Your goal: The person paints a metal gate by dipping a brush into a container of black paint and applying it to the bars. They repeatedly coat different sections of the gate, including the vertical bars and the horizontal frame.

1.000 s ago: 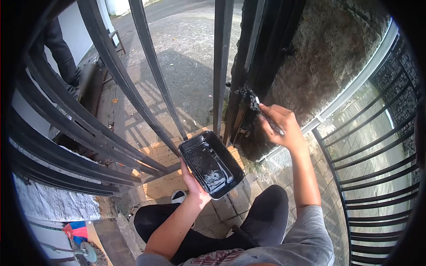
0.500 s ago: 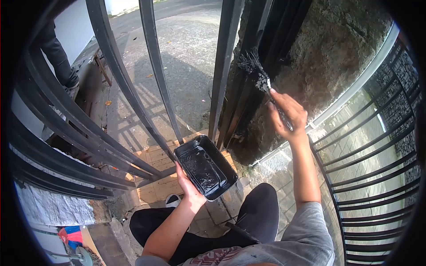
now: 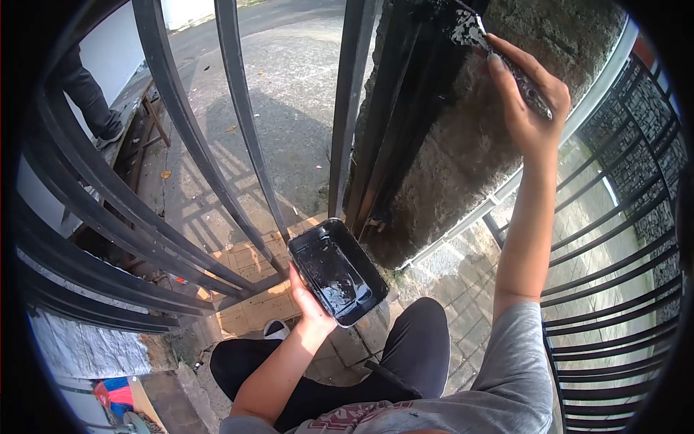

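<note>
My left hand point(image 3: 312, 302) supports a black rectangular tray point(image 3: 338, 271) by its lower left side, its fingers partly hidden beneath. Dark, glossy paint lies inside the tray. At the upper right, my right hand point(image 3: 533, 94) is closed around the paint-spattered handle of a brush point(image 3: 471, 30). The brush's bristle end is up against the dark metal post point(image 3: 408, 94) beside the rough stone wall, and its tip is hard to make out against the black.
Black gate bars point(image 3: 238, 108) rise in front and curve round the left. A rough stone pillar point(image 3: 463, 166) stands to the right, with a black fence point(image 3: 607, 289) beyond. Another person's leg point(image 3: 90, 101) shows at the upper left. My knees are below the tray.
My right hand has moved up and to the right with the brush, which is now higher along the post. The tray in my left hand has stayed almost in place. The view has shifted slightly.
</note>
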The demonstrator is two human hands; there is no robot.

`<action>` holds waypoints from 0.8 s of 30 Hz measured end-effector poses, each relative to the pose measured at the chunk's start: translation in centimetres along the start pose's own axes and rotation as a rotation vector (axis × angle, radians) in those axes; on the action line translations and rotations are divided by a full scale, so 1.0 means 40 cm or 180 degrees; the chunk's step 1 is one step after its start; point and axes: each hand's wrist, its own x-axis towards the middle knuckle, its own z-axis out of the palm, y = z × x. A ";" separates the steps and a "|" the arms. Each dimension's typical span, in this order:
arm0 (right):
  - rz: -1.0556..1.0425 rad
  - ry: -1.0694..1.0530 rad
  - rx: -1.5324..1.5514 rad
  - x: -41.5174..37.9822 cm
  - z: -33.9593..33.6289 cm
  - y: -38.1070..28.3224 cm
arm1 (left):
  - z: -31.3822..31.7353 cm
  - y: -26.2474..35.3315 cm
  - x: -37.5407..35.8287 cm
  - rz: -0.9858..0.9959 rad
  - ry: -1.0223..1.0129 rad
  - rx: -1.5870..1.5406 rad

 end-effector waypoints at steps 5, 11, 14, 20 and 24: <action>0.0212 0.0124 0.0063 -0.158 0.065 0.007 | 0.011 0.004 -0.004 0.0011 -0.0047 -0.0036; 0.0650 -0.2145 0.0880 -0.361 0.110 0.014 | 0.041 0.017 -0.004 -0.0061 -0.0393 -0.0098; 0.0571 -0.2335 0.0798 -0.267 0.074 -0.001 | 0.026 0.012 -0.007 -0.0013 -0.0260 -0.0041; 0.0422 -0.0684 0.0360 -0.056 -0.012 -0.012 | 0.003 0.005 0.010 -0.0002 -0.0130 -0.0063; 0.0088 0.0419 -0.0046 -0.022 -0.004 -0.017 | 0.001 0.004 0.012 0.0055 -0.0046 -0.0015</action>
